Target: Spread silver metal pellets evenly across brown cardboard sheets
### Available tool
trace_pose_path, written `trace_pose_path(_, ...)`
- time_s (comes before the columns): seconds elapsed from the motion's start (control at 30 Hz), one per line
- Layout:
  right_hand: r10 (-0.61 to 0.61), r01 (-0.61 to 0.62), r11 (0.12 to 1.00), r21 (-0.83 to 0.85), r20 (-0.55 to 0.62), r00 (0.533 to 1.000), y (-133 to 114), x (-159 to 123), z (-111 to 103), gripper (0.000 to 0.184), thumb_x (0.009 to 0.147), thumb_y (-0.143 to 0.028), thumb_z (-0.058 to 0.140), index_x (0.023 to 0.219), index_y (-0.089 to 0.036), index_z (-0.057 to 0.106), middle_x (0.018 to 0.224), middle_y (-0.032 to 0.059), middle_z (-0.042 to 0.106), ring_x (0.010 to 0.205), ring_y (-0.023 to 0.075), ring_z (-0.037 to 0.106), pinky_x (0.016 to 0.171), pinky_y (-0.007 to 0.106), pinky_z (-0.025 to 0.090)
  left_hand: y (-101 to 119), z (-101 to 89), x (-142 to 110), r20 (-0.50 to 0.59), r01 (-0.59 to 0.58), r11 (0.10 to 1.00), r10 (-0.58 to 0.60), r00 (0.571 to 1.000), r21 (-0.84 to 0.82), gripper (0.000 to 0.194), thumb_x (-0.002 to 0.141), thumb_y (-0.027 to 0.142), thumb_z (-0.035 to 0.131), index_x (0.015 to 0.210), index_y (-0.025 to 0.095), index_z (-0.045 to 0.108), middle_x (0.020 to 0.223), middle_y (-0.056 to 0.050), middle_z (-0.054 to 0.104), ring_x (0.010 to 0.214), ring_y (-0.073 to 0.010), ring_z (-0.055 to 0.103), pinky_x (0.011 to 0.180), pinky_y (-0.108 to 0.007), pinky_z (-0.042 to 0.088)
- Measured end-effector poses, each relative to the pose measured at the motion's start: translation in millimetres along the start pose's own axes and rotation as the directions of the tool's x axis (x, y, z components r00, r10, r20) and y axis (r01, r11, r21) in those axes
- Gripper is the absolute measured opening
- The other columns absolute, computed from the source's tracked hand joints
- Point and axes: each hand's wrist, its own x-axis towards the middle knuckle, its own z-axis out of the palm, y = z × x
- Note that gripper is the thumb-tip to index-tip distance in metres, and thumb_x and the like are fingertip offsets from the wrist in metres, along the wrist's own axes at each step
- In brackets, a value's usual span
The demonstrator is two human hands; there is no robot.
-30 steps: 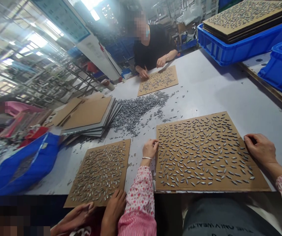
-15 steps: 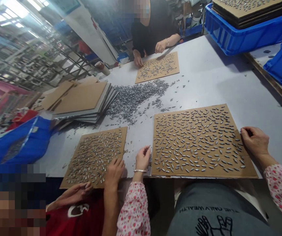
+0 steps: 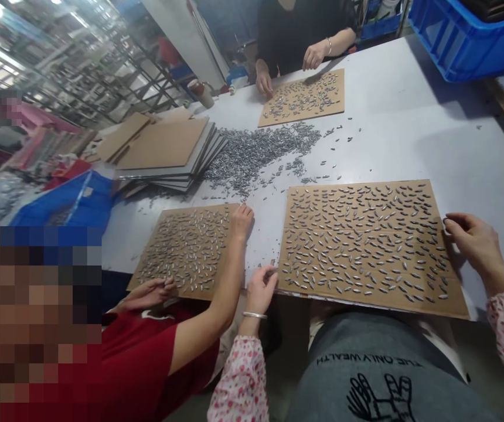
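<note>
A cardboard sheet (image 3: 384, 302), covered with rows of small silvery spindle-shaped metal pieces (image 3: 357, 234), lies before me at the table's front edge. At its left front corner is my left hand (image 3: 261, 290), fingers curled, the tips close against the board's side. My right hand (image 3: 476, 243) is beside the right edge, thumb and fingertips pinched together at the cardboard's border. Whether either hand grips the edge or a small piece is hidden. A loose pile of the same metal pieces (image 3: 256, 155) spreads across the table beyond the board.
On my left a co-worker's arm (image 3: 221, 293) reaches over another filled cardboard (image 3: 181, 214). Across the table a second person's hands (image 3: 316, 55) work at a smaller board (image 3: 301, 115). Stacked boards (image 3: 164, 143) stand left of the pile; a blue crate (image 3: 458, 50) sits at upper right.
The view has shifted, so the table appears higher and farther right. My hands stay at the board's sides, and the board looks slightly turned. The left co-worker's arm has reached farther forward.
</note>
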Motion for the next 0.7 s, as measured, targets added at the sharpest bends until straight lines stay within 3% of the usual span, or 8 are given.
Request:
trace_pose_path(0.17, -0.008, 0.009, 1.0, 0.015, -0.091, 0.996, -2, -14, 8, 0.035, 0.077, -0.041, 0.053, 0.096, -0.016, 0.069, 0.087, 0.0089, 0.07, 0.076, 0.0209, 0.062, 0.076, 0.033, 0.047, 14, -1.9, -15, 0.067, -0.109, 0.99, 0.103, 0.992, 0.093, 0.014, 0.083, 0.028, 0.053, 0.084, 0.021, 0.065, 0.085, -0.002, 0.065, 0.076, -0.0145, 0.059, 0.076, -0.03, 0.051)
trace_pose_path(0.33, -0.118, 0.112, 0.992, -0.061, -0.116, 0.986, 8, -16, 12, 0.036, 0.078, -0.043, 0.05, 0.091, -0.016, 0.07, 0.085, 0.0095, 0.07, 0.077, 0.0208, 0.062, 0.077, 0.032, 0.047, 15, 4.0, -18, 0.078, -0.141, 0.983, 0.132, 0.988, 0.117, 0.012, 0.085, 0.029, 0.052, 0.083, 0.027, 0.064, 0.085, -0.002, 0.062, 0.078, -0.0143, 0.059, 0.076, -0.028, 0.05)
trace_pose_path(0.53, -0.148, 0.141, 0.988, -0.057, -0.15, 0.978, 3, -15, 12, 0.036, 0.078, -0.044, 0.049, 0.087, -0.016, 0.069, 0.084, 0.0108, 0.07, 0.079, 0.0223, 0.063, 0.079, 0.035, 0.048, 22, 7.8, -22, 0.105, -0.167, 0.979, 0.155, 0.982, 0.119, 0.016, 0.086, 0.035, 0.051, 0.085, 0.026, 0.064, 0.087, -0.003, 0.061, 0.078, -0.0164, 0.059, 0.075, -0.031, 0.05)
trace_pose_path(0.7, -0.159, 0.157, 0.987, -0.038, -0.062, 0.985, -12, -23, 3, 0.034, 0.085, -0.043, 0.041, 0.091, -0.02, 0.065, 0.092, 0.0136, 0.068, 0.087, 0.0275, 0.062, 0.079, 0.042, 0.046, 30, 9.4, -27, 0.175, -0.222, 0.959, 0.191, 0.966, 0.175, 0.015, 0.086, 0.034, 0.052, 0.086, 0.027, 0.065, 0.088, -0.004, 0.061, 0.079, -0.0181, 0.059, 0.073, -0.031, 0.048)
